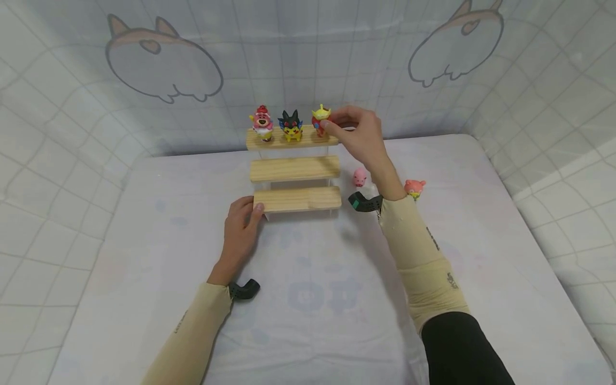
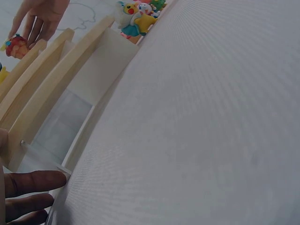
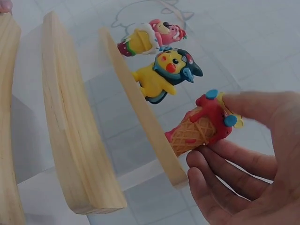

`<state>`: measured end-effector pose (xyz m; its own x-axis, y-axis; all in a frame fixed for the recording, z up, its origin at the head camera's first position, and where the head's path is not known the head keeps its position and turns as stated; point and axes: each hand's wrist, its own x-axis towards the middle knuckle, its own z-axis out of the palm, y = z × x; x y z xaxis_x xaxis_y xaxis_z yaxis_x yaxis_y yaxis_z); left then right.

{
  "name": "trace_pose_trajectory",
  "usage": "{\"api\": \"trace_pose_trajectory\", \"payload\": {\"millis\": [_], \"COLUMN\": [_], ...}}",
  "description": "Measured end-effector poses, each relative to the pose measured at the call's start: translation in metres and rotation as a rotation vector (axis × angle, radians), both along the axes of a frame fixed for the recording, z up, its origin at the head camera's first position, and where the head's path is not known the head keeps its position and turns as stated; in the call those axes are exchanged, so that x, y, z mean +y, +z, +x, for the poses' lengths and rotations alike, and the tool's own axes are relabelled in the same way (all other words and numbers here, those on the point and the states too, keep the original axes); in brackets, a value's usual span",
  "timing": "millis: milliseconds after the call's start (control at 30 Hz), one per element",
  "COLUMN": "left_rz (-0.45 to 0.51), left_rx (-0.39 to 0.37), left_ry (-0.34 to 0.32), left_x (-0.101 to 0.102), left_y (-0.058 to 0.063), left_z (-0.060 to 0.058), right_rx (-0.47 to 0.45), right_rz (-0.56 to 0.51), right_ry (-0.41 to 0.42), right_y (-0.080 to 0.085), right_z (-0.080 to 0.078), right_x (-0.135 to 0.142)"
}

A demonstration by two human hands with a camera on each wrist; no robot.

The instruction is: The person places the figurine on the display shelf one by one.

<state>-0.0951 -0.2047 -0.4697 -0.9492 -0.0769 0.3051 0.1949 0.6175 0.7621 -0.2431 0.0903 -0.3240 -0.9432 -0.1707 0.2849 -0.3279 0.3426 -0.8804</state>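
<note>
A three-tier display stand with light wooden boards (image 1: 294, 169) and clear supports stands near the wall. My right hand (image 1: 361, 131) pinches an ice-cream-cone figurine (image 3: 201, 124), red-topped with blue dots and a yellow head, at the right end of the top board. Its cone base is right at that board. Beside it on the same tier are a yellow figurine in a dark hood (image 3: 168, 72) and a pink bear figurine (image 1: 262, 123). My left hand (image 1: 239, 230) grips the left end of the lowest board, thumb on top and other fingers lower down.
Right of the stand, a pink pig figurine (image 1: 359, 177) and a coral-pink figurine (image 1: 415, 187) sit on the white cloth (image 1: 308, 321), partly behind the right forearm. The left wrist view shows several figurines clustered there. A grid-patterned curtain (image 1: 308, 53) hangs close behind the stand.
</note>
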Motion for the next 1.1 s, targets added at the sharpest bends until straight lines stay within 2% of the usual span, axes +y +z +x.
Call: {"api": "trace_pose_trajectory", "payload": {"millis": [200, 367, 500, 633, 833, 1100], "left_rz": [0.008, 0.002, -0.002, -0.005, -0.001, 0.010], "left_rx": [-0.002, 0.021, 0.024, 0.009, 0.014, 0.012], "left_ry": [-0.011, -0.014, -0.012, -0.005, -0.002, 0.001], "left_x": [0.002, 0.002, 0.001, 0.000, 0.000, 0.002], "left_y": [0.000, 0.000, 0.000, 0.000, 0.003, 0.004], "left_z": [0.001, 0.000, 0.000, 0.001, 0.001, 0.001], "right_rx": [0.027, 0.066, 0.070, 0.076, 0.092, 0.113], "right_rz": [-0.104, -0.195, -0.224, -0.231, -0.293, -0.264], "right_ry": [-0.101, -0.184, -0.200, -0.207, -0.239, -0.253], "right_y": [-0.006, -0.004, 0.000, -0.003, -0.012, -0.015], "right_z": [0.005, 0.021, 0.035, 0.042, 0.048, 0.054], "right_x": [0.010, 0.028, 0.042, 0.056, 0.068, 0.077]}}
